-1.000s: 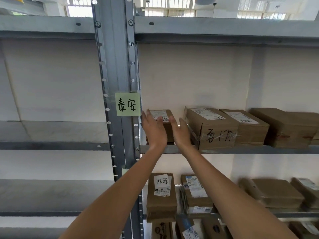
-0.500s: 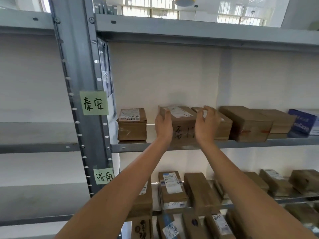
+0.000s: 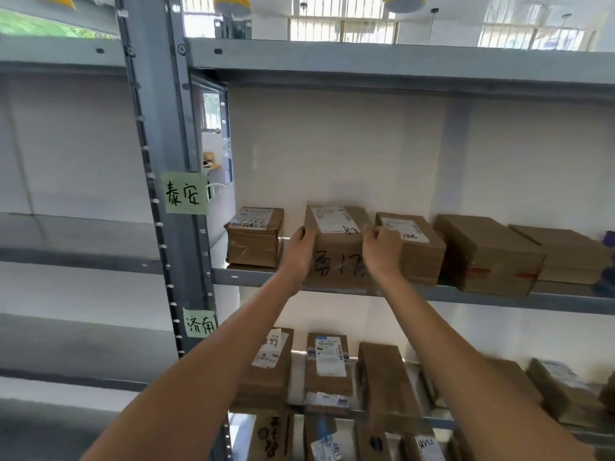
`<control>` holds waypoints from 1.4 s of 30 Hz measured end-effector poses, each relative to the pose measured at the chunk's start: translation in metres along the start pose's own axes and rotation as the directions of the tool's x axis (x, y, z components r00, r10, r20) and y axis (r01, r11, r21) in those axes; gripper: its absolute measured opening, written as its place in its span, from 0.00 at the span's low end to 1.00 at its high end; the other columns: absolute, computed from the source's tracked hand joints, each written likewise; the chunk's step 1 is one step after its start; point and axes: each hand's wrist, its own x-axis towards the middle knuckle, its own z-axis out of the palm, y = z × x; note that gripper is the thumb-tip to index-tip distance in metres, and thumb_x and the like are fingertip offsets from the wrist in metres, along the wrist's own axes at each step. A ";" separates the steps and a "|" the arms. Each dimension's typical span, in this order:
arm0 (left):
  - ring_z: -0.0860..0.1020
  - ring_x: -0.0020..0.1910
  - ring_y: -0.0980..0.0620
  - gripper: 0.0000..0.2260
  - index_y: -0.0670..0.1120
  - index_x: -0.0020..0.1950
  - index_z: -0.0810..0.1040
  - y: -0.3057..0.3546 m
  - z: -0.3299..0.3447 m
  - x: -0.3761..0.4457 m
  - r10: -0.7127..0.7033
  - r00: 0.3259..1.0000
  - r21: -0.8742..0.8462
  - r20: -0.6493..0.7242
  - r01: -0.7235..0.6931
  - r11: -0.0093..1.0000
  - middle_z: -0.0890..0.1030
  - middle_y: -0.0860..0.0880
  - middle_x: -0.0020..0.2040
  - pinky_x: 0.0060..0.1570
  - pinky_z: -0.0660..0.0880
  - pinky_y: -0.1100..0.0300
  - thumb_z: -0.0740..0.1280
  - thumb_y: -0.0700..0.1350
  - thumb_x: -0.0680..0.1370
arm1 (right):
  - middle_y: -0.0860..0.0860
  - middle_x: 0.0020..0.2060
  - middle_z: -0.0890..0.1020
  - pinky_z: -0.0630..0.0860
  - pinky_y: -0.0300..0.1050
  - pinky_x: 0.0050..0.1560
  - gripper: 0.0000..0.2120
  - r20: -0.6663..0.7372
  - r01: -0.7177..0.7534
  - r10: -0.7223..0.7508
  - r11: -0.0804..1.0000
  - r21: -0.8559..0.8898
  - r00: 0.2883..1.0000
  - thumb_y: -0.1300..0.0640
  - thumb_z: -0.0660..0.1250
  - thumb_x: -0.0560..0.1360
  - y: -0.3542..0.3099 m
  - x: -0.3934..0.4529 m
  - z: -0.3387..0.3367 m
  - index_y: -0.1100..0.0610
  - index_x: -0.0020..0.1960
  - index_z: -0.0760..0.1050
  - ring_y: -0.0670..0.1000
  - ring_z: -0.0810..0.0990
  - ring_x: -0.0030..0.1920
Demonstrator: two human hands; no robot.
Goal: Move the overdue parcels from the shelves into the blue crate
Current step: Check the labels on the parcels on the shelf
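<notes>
A brown cardboard parcel (image 3: 336, 247) with a white label on top and black handwriting on its front stands on the grey metal shelf (image 3: 499, 297). My left hand (image 3: 299, 252) presses its left side and my right hand (image 3: 379, 251) grips its right side. The parcel's front edge reaches the shelf's lip. The blue crate is not in view.
A smaller parcel (image 3: 254, 236) sits to the left, and several more parcels (image 3: 489, 254) stand to the right on the same shelf. The shelf below (image 3: 432, 419) holds several labelled boxes. A grey upright post (image 3: 173, 211) carries green notes. Left bays hold nothing.
Both hands moved from the small left parcel to the handwritten one and closed on its sides. The view shifted right, then back a little, and nearer the shelf.
</notes>
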 end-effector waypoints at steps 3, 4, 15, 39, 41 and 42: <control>0.77 0.57 0.53 0.16 0.50 0.67 0.72 -0.005 -0.006 -0.013 0.130 0.992 -0.007 0.010 -0.129 0.992 0.79 0.51 0.58 0.57 0.76 0.57 0.57 0.55 0.82 | 0.62 0.58 0.78 0.66 0.41 0.51 0.19 0.031 -0.076 0.071 0.977 0.202 0.997 0.55 0.52 0.84 -0.007 -0.019 -0.002 0.67 0.63 0.73 0.59 0.76 0.60; 0.77 0.56 0.56 0.15 0.51 0.68 0.71 -0.007 -0.007 -0.018 0.153 0.988 -0.031 0.009 -0.153 0.988 0.78 0.53 0.58 0.54 0.75 0.65 0.56 0.53 0.83 | 0.61 0.62 0.77 0.65 0.40 0.53 0.19 0.035 -0.094 0.088 0.961 0.260 0.995 0.55 0.51 0.84 -0.007 -0.026 -0.001 0.65 0.67 0.71 0.59 0.74 0.63; 0.70 0.66 0.55 0.20 0.50 0.76 0.60 -0.016 -0.015 -0.034 0.297 0.952 -0.099 -0.068 -0.303 0.948 0.71 0.53 0.67 0.53 0.72 0.76 0.51 0.40 0.84 | 0.51 0.71 0.69 0.69 0.39 0.65 0.19 -0.068 0.020 0.025 0.808 0.589 0.997 0.58 0.50 0.85 0.003 -0.077 0.015 0.51 0.75 0.62 0.49 0.68 0.69; 0.77 0.53 0.45 0.17 0.46 0.63 0.76 0.012 -0.036 -0.011 0.016 1.000 -0.044 0.025 -0.015 0.999 0.79 0.41 0.59 0.53 0.75 0.50 0.57 0.51 0.80 | 0.53 0.70 0.71 0.60 0.41 0.66 0.20 0.113 -0.099 0.061 0.922 0.374 0.992 0.51 0.52 0.84 -0.025 -0.041 0.000 0.59 0.72 0.67 0.52 0.66 0.70; 0.76 0.56 0.48 0.18 0.48 0.69 0.72 0.011 -0.035 -0.009 0.020 0.999 -0.032 0.036 -0.019 0.999 0.77 0.45 0.63 0.58 0.73 0.51 0.57 0.51 0.81 | 0.53 0.71 0.69 0.60 0.43 0.69 0.21 0.126 -0.126 0.085 0.920 0.370 0.988 0.51 0.52 0.84 -0.020 -0.040 0.003 0.58 0.74 0.65 0.52 0.65 0.72; 0.74 0.59 0.49 0.19 0.48 0.71 0.70 0.010 -0.034 -0.006 0.015 0.999 -0.030 0.036 -0.013 0.999 0.76 0.48 0.64 0.62 0.72 0.51 0.57 0.51 0.81 | 0.52 0.73 0.67 0.59 0.45 0.72 0.22 0.133 -0.140 0.097 0.921 0.364 0.986 0.51 0.52 0.84 -0.018 -0.040 0.004 0.57 0.75 0.63 0.53 0.63 0.73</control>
